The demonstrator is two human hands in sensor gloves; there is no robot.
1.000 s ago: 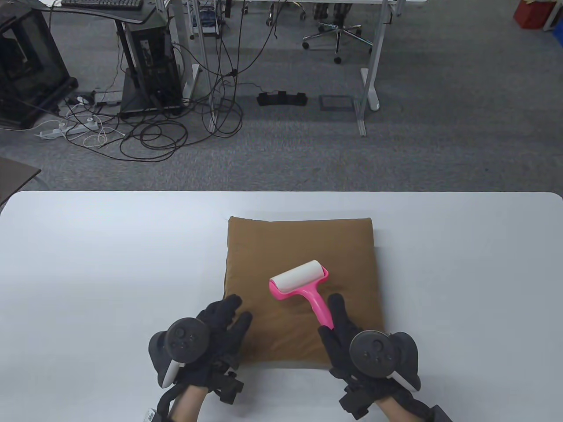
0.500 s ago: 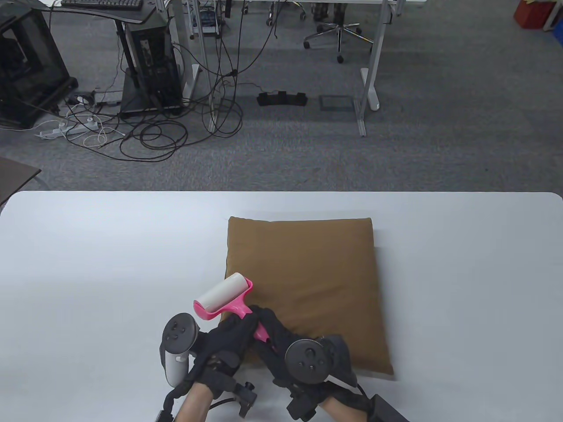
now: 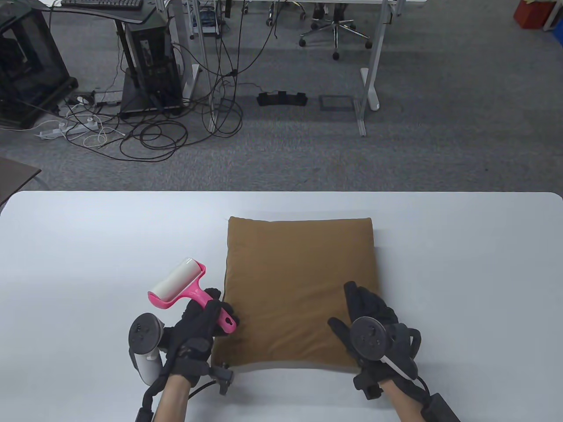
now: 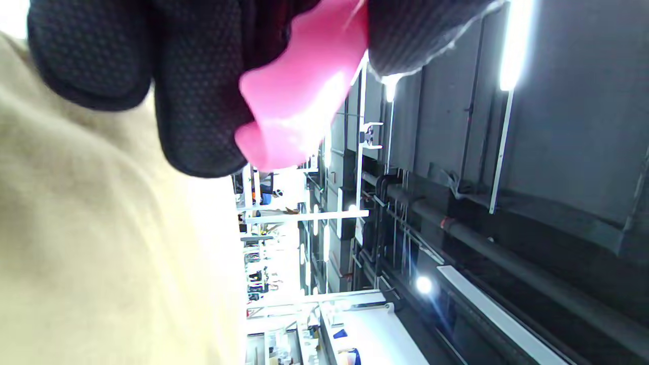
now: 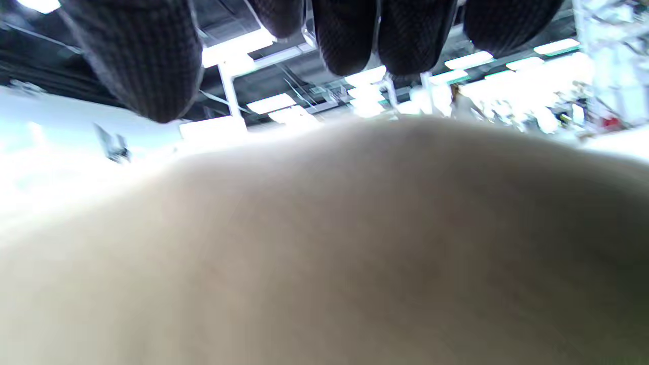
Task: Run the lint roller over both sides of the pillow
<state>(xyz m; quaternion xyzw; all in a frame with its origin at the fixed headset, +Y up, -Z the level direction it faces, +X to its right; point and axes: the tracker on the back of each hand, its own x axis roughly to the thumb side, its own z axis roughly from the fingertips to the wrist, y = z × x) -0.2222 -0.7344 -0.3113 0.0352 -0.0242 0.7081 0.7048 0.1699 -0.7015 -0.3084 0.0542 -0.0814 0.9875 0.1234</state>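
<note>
No readable writing or brand marks anywhere. Far left: tracker (image 3: 144, 338) strapped behind left hand (image 3: 198, 334), rounded dark head, pale grey stem. Left hand closed around pink plastic handle of lint roller (image 3: 187, 288); black knit glove, dotted grip texture on fingers (image 4: 197, 101). Roller held off pillow's left edge, above white table (image 3: 88, 246); white cylindrical sticky drum in glossy pink frame, pointing up-left; hanging hole at handle butt. Centre: pillow (image 3: 303, 290), brown woven fabric, roughly square, soft rounded corners, lying flat on table, near edge slightly puffed. Right: right hand (image 3: 374, 325) lying on pillow's near right corner, fingers (image 5: 142, 61) extended and spread, gripping nothing; round dark tracker disc on its back. Table smooth, matte, rounded corners.
</note>
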